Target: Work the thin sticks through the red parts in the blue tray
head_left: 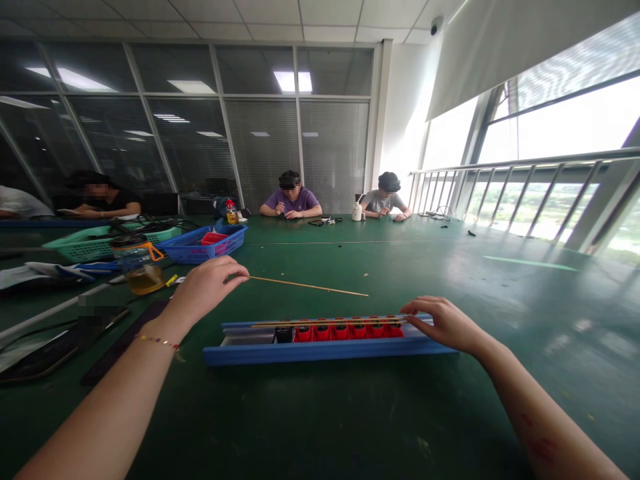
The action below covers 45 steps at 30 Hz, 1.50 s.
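My left hand is closed in a pinch on one end of a thin wooden stick, which points right above the green table. In front of me lies a long blue channel with a pale inside. A row of several red blocks and one black block sits in it. Thin sticks lie lengthwise over the blocks. At the channel's right end my right hand has thumb and fingers closed around the right ends of these sticks. Its fingertips partly hide those ends.
On the left are a jar of amber liquid, a blue basket with a red piece inside, a green basket and a dark phone-like slab. People sit across the table. A railing runs along the right windows.
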Available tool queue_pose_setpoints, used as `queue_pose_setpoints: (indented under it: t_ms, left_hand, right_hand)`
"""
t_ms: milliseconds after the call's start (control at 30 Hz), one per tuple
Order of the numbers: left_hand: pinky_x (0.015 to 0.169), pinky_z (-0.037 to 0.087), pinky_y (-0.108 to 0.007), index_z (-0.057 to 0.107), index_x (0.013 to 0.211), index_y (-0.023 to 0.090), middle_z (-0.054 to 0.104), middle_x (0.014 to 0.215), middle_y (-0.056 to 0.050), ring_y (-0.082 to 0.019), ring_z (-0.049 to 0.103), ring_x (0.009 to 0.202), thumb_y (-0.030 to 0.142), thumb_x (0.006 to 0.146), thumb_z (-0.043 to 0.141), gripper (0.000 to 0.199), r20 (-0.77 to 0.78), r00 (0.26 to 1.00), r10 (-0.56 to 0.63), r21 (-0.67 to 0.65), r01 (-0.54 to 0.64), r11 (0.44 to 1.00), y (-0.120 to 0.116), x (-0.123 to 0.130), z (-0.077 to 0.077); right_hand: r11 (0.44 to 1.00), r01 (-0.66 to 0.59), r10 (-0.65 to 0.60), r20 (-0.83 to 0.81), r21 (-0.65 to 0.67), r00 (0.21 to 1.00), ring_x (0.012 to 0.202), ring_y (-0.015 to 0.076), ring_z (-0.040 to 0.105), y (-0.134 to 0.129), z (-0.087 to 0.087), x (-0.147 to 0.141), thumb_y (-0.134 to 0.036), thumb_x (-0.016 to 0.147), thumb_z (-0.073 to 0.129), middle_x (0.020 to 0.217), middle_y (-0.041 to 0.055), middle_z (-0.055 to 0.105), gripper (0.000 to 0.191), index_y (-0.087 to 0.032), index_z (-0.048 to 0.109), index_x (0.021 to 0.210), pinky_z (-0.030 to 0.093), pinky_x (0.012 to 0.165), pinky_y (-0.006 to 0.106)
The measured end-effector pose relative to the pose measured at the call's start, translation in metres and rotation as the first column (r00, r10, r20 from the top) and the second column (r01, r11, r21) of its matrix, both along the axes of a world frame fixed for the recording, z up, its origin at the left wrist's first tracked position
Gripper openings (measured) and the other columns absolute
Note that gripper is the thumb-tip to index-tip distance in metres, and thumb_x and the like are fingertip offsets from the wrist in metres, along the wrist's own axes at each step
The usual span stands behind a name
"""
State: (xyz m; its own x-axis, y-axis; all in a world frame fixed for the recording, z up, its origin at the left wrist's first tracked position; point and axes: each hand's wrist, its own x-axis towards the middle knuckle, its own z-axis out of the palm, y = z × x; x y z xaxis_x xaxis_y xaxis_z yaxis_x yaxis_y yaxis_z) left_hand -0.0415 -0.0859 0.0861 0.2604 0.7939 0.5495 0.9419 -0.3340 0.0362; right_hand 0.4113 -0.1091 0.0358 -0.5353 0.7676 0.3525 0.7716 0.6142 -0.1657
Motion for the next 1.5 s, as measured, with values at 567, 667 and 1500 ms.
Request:
queue_pose_setpoints:
  t_ms: [567, 667, 1500]
  left_hand:
    - [0.063, 0.039, -0.023, 0.065, 0.077, 0.024, 0.064, 0.082, -0.001, -0.015, 0.058, 0.073, 0.035, 0.074, 0.05, 0.019, 0.018, 0.989, -0.147, -0.446, 0.14, 0.884, 0.076, 0.044, -0.083]
    - [0.064, 0.04, -0.023, 0.065, 0.079, 0.024, 0.065, 0.083, -0.001, -0.015, 0.058, 0.074, 0.035, 0.074, 0.049, 0.019, 0.051, 0.986, -0.156, -0.474, 0.162, 0.866, 0.079, 0.045, -0.093]
    - [0.049, 0.03, -0.024, 0.065, 0.07, 0.021, 0.061, 0.058, -0.002, -0.014, 0.053, 0.052, 0.06, 0.076, 0.03, 0.053, 0.103, 0.99, -0.093, -0.495, 0.132, 0.859, 0.072, 0.042, -0.09]
  right_hand:
    - [0.994, -0.001, -0.022, 0.202, 0.109, 0.979, 0.081, 0.0169, 0.058, 0.001, 0.001, -0.002, -0.026, 0.087, 0.039, 0.09, 0.0023, 0.066, 0.025, -0.027, 0.061, 0.097, 0.04, 0.07, 0.029]
    - [0.973, 0.055, -0.105, 0.219, 0.224, 0.97, 0.085, 0.0185, 0.054, 0.001, 0.003, -0.003, -0.026, 0.086, 0.041, 0.091, 0.0034, 0.064, 0.024, -0.029, 0.058, 0.103, 0.037, 0.067, 0.029]
    - [0.956, 0.128, -0.222, 0.364, 0.265, 0.905, 0.074, 0.0152, 0.058, 0.06, -0.022, 0.01, -0.018, 0.081, 0.044, 0.079, 0.0027, 0.064, 0.026, -0.028, 0.065, 0.092, 0.039, 0.058, 0.023]
